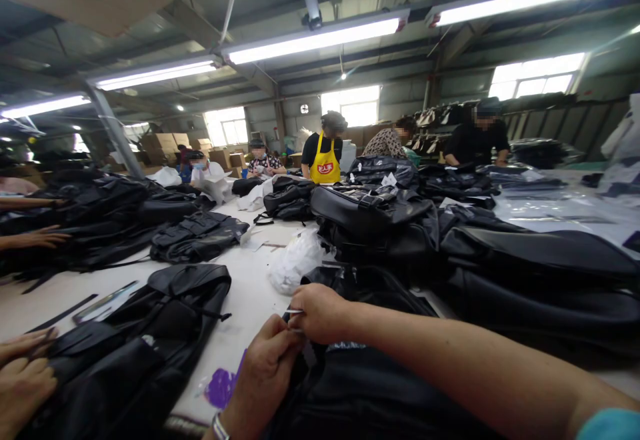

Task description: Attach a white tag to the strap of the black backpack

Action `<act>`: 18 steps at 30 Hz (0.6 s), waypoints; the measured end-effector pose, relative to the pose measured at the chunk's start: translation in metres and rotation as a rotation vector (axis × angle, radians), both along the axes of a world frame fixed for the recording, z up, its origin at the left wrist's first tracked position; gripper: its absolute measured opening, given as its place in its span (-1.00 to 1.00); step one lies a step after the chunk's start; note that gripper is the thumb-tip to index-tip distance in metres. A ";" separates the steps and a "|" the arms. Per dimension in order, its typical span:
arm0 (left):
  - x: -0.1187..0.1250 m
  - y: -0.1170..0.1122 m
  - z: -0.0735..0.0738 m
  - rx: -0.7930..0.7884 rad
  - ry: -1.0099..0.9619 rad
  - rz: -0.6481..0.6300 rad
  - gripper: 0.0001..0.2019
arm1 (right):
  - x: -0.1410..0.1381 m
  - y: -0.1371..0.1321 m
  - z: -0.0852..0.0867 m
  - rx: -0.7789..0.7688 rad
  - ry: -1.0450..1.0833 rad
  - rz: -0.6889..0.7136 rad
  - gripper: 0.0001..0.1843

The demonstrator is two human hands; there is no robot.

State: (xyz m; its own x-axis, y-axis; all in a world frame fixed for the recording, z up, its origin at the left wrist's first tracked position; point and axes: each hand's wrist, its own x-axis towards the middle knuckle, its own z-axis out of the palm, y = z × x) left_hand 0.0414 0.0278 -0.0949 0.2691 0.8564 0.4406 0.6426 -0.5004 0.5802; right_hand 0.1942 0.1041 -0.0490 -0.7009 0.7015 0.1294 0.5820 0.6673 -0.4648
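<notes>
Just in front of me lies a black bag [380, 387] with a smooth, shiny surface. My left hand [267, 367], with a metal bracelet at the wrist, is closed in a pinch at the bag's left edge; its fingers hide what they grip. Right against it, my right hand [320, 310] is closed round a thin silver-coloured metal piece [295, 311], which pokes out toward the left. Most of that piece is covered by the fingers. A clear-and-purple plastic scrap [220, 387] lies on the table left of my left hand.
A crumpled white plastic bag [296, 263] sits beyond my hands. Black backpacks [193, 300] lie left, with more stacked black bags [375, 217] right. A co-worker's hands [25, 367] are at the lower left. Several people, one in a yellow apron [325, 163], stand farther back.
</notes>
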 end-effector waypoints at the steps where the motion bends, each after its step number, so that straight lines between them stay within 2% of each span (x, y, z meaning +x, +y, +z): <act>1: 0.000 0.000 -0.001 0.018 -0.012 -0.009 -0.78 | -0.001 -0.001 0.003 0.028 -0.015 0.050 -0.87; 4: -0.002 -0.001 -0.005 0.100 -0.042 -0.029 -0.80 | -0.002 0.001 0.007 0.070 -0.032 0.142 -0.91; 8: -0.005 -0.003 -0.009 0.084 -0.016 -0.048 -0.78 | 0.001 0.010 -0.003 0.006 0.023 0.040 -0.82; 12: -0.005 -0.003 -0.006 0.037 -0.020 -0.048 -0.76 | 0.007 0.015 -0.011 -0.024 0.088 -0.010 -0.83; 15: -0.006 -0.002 -0.006 -0.001 -0.119 0.041 -0.83 | 0.008 0.013 -0.004 -0.014 0.150 0.019 -0.83; 18: -0.011 -0.002 -0.005 -0.157 -0.206 0.204 -0.82 | 0.006 0.009 0.006 -0.003 0.238 0.075 -0.81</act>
